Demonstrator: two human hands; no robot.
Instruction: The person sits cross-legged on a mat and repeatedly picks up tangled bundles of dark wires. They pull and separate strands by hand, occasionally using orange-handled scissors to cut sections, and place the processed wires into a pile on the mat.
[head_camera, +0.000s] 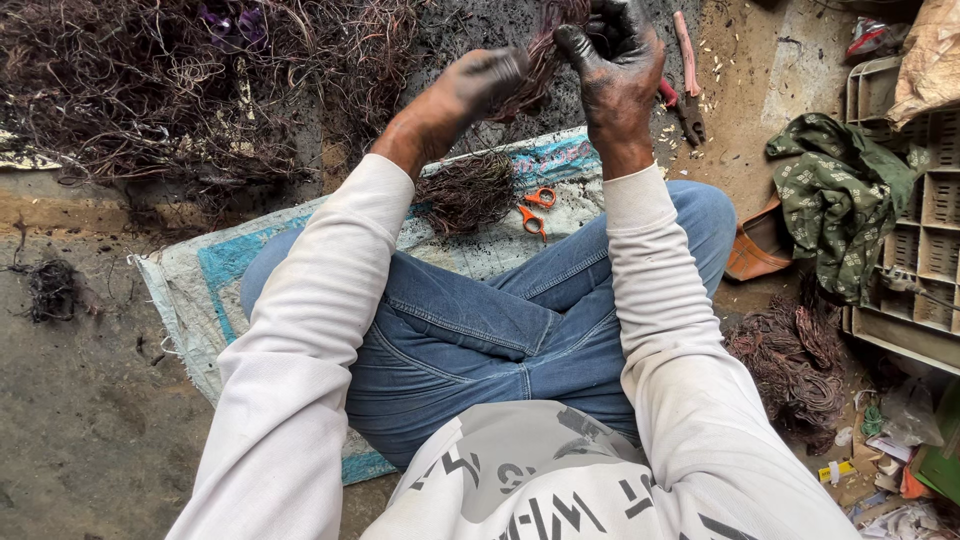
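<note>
Wire bundle (540, 50) between both hands.

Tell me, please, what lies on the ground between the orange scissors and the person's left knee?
In the head view, a small dark bundle of wire lies there on the woven mat, just left of the orange scissors.

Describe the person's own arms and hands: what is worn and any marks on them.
Both arms are in long, loose sleeves of plain off-white cloth, pushed back so that the wrists are bare. The left hand and right hand wear no gloves, rings or watch that show. Both are smeared with dark grime, heaviest on the right hand's fingers.
</note>
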